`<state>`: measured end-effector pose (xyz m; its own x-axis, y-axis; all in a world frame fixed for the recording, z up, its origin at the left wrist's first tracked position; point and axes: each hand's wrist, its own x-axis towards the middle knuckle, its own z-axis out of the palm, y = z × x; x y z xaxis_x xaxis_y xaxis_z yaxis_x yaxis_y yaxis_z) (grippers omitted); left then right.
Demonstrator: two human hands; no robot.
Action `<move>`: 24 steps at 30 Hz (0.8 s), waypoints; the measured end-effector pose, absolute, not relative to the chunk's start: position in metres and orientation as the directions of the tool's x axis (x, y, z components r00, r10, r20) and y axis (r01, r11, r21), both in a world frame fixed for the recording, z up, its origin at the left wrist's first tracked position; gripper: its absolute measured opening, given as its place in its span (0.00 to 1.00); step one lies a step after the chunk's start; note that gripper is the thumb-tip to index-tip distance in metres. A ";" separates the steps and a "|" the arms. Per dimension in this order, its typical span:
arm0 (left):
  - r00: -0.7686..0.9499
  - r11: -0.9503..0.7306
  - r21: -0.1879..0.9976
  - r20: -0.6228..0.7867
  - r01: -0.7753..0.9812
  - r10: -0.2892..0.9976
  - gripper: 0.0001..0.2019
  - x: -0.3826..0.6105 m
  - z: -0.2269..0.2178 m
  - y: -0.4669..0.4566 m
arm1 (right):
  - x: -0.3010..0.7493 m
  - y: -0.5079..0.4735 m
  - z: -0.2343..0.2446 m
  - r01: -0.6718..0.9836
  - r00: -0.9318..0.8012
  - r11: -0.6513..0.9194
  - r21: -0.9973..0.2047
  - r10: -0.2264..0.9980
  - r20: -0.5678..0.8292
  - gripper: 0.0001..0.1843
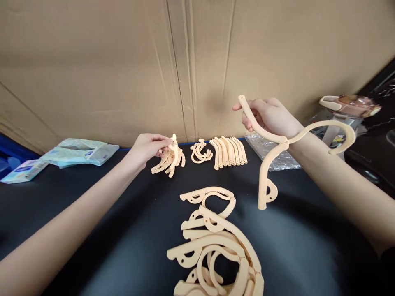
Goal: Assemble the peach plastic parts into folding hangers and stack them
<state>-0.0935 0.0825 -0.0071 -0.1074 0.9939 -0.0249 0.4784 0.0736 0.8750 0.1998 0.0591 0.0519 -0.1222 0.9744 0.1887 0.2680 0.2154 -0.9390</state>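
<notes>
Hanger held aloft at right, loose piece pinched at left

Nearest, a stack of folded beige hangers (210, 240) is cut off by the lower picture edge, so its count cannot be made out. On both sides of it, black tabletop (138, 234) is exposed between the forearms.

Above the tabletop to the right, a hanger (273, 154) is grasped in the fingers of the right hand (271, 117), which are partly covered by its upper limb. That limb is slanted up and left; the lower limb is pointed steeply down along its long axis, and the hook is curved out to the right across the forearm.

Farther off, a loose piece (174, 151) is pinched by the fingers of the left hand (151, 146), over a pile of parts (163, 163) whose lower pieces are hidden. To its right are set tangled hooks (206, 158), then a row of curved limbs (228, 152) and crumpled clear plastic (262, 149). Soft packets (78, 152) are laid far left; a lidded vessel (354, 106) is placed far right. The far edge is closed off by cardboard (108, 61)
</notes>
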 end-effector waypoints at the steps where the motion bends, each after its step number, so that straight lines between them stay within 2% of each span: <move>1: -0.137 0.069 0.858 0.002 0.509 0.991 0.11 -0.097 -0.013 0.087 | 0.197 0.058 0.053 0.202 -0.091 0.184 -0.962 0.981 0.169 0.16; 5: -0.221 0.001 0.801 0.163 0.599 0.962 0.20 -0.098 -0.021 0.090 | 0.189 0.061 0.049 -0.076 0.011 0.102 -0.992 0.995 0.102 0.15; 7: -0.186 -0.076 0.803 0.228 0.591 0.956 0.22 -0.090 -0.016 0.082 | 0.186 0.063 0.042 -0.189 0.017 0.113 -0.975 0.994 0.111 0.14; 8: -0.133 -0.108 0.828 0.215 0.551 0.968 0.23 -0.083 -0.012 0.076 | 0.185 0.064 0.038 -0.221 0.016 0.138 -0.965 0.990 0.138 0.12; 9: -0.047 -0.129 0.863 0.174 0.489 0.984 0.26 -0.076 -0.007 0.069 | 0.184 0.065 0.033 -0.237 0.025 0.179 -0.955 0.984 0.178 0.11; 10: 0.110 -0.058 0.959 0.028 0.278 0.994 0.31 -0.069 -0.002 0.061 | 0.182 0.066 0.028 -0.235 0.042 0.230 -0.944 0.973 0.226 0.10; 11: 0.309 0.113 0.985 -0.148 0.128 0.939 0.35 -0.061 0.002 0.054 | 0.182 0.066 0.023 -0.218 0.071 0.286 -0.933 0.958 0.277 0.09; 12: 0.446 0.261 0.964 -0.258 0.056 0.857 0.37 -0.054 0.006 0.046 | 0.181 0.067 0.019 -0.188 0.104 0.340 -0.921 0.940 0.326 0.07; 14: 0.515 0.377 0.926 -0.307 -0.034 0.800 0.31 -0.045 0.011 0.035 | 0.182 0.069 0.012 -0.103 0.143 0.434 -0.895 0.897 0.419 0.03; 17: 0.433 0.333 0.936 -0.253 -0.118 0.865 0.19 -0.041 0.012 0.027 | 0.190 0.073 0.008 0.069 0.089 0.548 -0.834 0.829 0.552 0.06; 19: 0.376 0.264 0.957 -0.203 -0.120 0.904 0.16 -0.044 0.012 0.028 | 0.195 0.074 0.009 0.262 -0.037 0.583 -0.769 0.802 0.596 0.09; 21: 0.318 0.205 0.976 -0.171 -0.078 0.933 0.14 -0.047 0.011 0.030 | 0.195 0.070 0.011 0.497 -0.203 0.599 -0.628 0.784 0.586 0.10; 24: 0.262 0.193 0.981 -0.196 0.037 0.945 0.14 -0.048 0.008 0.030 | 0.186 0.055 0.014 0.767 -0.404 0.579 -0.275 0.770 0.494 0.13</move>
